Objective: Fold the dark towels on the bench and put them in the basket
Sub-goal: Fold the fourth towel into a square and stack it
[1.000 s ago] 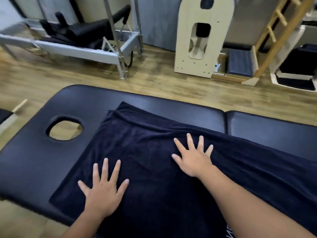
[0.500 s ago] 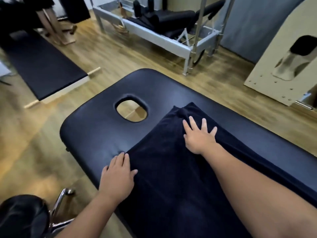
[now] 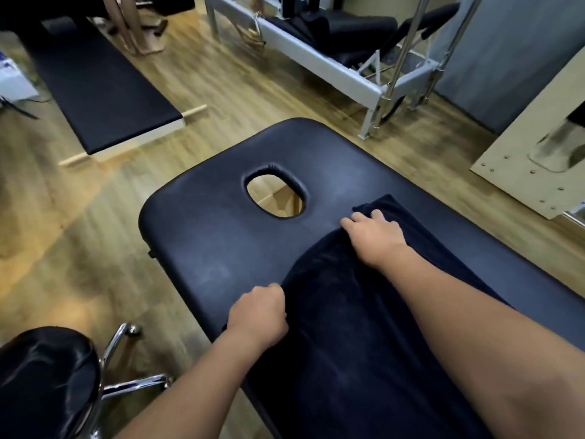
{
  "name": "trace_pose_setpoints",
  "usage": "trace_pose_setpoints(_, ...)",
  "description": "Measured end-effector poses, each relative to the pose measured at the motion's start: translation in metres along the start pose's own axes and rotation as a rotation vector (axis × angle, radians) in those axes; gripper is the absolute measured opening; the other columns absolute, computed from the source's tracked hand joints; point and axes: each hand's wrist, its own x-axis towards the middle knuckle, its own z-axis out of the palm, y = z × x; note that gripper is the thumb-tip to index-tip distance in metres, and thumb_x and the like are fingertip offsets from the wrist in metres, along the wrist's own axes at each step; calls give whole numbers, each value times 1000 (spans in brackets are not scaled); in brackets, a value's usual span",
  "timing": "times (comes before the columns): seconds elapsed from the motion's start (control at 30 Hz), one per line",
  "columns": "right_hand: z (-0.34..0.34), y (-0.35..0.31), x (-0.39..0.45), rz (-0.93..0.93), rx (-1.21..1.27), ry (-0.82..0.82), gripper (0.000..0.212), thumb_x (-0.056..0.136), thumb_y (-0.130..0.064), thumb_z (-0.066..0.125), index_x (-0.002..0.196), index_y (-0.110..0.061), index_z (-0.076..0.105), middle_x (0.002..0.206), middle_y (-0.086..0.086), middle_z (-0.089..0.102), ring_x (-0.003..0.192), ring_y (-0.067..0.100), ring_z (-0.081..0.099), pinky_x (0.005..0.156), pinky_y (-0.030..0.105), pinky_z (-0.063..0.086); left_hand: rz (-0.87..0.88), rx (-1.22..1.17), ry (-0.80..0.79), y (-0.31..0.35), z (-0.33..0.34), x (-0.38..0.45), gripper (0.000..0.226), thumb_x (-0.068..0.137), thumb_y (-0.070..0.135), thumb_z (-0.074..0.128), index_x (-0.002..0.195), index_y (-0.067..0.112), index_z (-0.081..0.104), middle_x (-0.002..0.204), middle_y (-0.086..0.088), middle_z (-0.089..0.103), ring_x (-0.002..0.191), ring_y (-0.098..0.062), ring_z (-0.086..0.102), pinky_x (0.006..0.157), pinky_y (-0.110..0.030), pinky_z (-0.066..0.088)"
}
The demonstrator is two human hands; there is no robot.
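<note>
Head view, setting: a black padded massage tabletop (image 3: 202, 248) with an oval face hole (image 3: 274, 195) near its rounded end, standing on a wood floor (image 3: 79, 248).
Head view, towel: a dark navy towel (image 3: 348, 327) lies along the tabletop, its short end just beside the face hole; the rest runs out of view at the lower right.
Head view, left hand: the left hand (image 3: 258, 318) is at the near corner of the towel's end, right at the tabletop's near edge, with fingers (image 3: 274, 288) curled together on the cloth.
Head view, right hand: the right hand (image 3: 375, 234) is at the far corner, fingers (image 3: 378, 214) bent down and pinching the bunched hem.
Head view, basket: none in view, so its place cannot be told.
Head view, surroundings: a chrome-legged black stool (image 3: 47, 381) sits by the near edge at the lower left; a low black mat platform (image 3: 101, 90) and a metal-framed reformer (image 3: 332, 64) stand well apart.
Risk, uneven fold: the far corner looks rumpled, so the edges may not meet squarely when carried over.
Risk, slipping: the tabletop looks smooth, so pulling one end may drag the whole towel rather than fold it.
Risk, drop: the near corner sits at the edge, so a loose hold could let it slide toward the floor or stool.
</note>
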Motion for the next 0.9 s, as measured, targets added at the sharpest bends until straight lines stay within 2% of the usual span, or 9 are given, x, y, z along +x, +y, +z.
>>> trace_pose_setpoints(0.07,-6,8,-11,56,-51,-39,28,96,-13,48,121,-25,51,119,0,49,112,31,42,69,43,38,91,-37,-61,-1,-8,-6,12,88,16,54,95,15,45,103,-11,60,98,-37,62,75,-39,50)
trace_pose_setpoints(0.17,-13,28,-36,163,-66,-72,27,99,-15,48,119,-25,62,117,1,45,109,29,44,67,41,40,206,-91,-128,5,-19,-18,15,81,12,51,95,17,46,90,-2,54,82,-28,58,68,-37,49)
trace_pose_setpoints(0.27,-20,60,-69,204,-1,-5,24,98,-9,48,108,-20,66,106,-2,38,88,26,49,68,42,48,331,-111,-159,26,-25,-39,18,80,11,52,96,18,48,86,-1,53,75,-21,54,68,-42,55)
trace_pose_setpoints(0.33,-26,81,-95,191,-11,53,22,96,-5,47,100,-16,66,110,-1,45,85,30,58,70,44,53,397,-120,-168,47,-24,-59,15,82,12,54,94,16,48,85,0,53,71,-18,51,69,-41,56)
trace_pose_setpoints(0.5,-14,132,-179,247,-49,109,19,95,-3,44,100,-15,58,111,1,54,89,33,63,58,37,39,488,-157,-248,112,-2,-128,14,87,15,58,89,16,45,86,-1,56,67,-15,52,53,-30,43)
trace_pose_setpoints(0.57,0,154,-223,270,-39,123,16,94,-5,44,96,-18,53,107,2,56,88,33,64,58,37,41,519,-159,-281,142,17,-162,14,89,17,60,92,17,47,88,-1,58,70,-15,56,55,-30,48)
trace_pose_setpoints(0.7,32,203,-322,298,12,136,14,95,-6,43,102,-14,52,106,8,59,94,35,63,64,38,41,555,-181,-279,208,63,-231,16,85,20,64,93,17,50,90,-2,62,76,-22,65,64,-41,58)
trace_pose_setpoints(0.8,57,236,-402,358,52,151,14,93,-3,45,94,-16,42,102,10,61,82,32,56,62,37,39,586,-196,-294,255,104,-286,17,86,23,65,94,18,51,90,-1,63,76,-21,66,67,-45,61)
trace_pose_setpoints(0.9,90,268,-477,412,82,177,12,92,-2,46,98,-12,50,104,13,60,91,36,61,64,37,38,618,-191,-314,299,145,-339,19,86,24,64,98,18,52,92,-1,63,78,-21,66,70,-45,61)
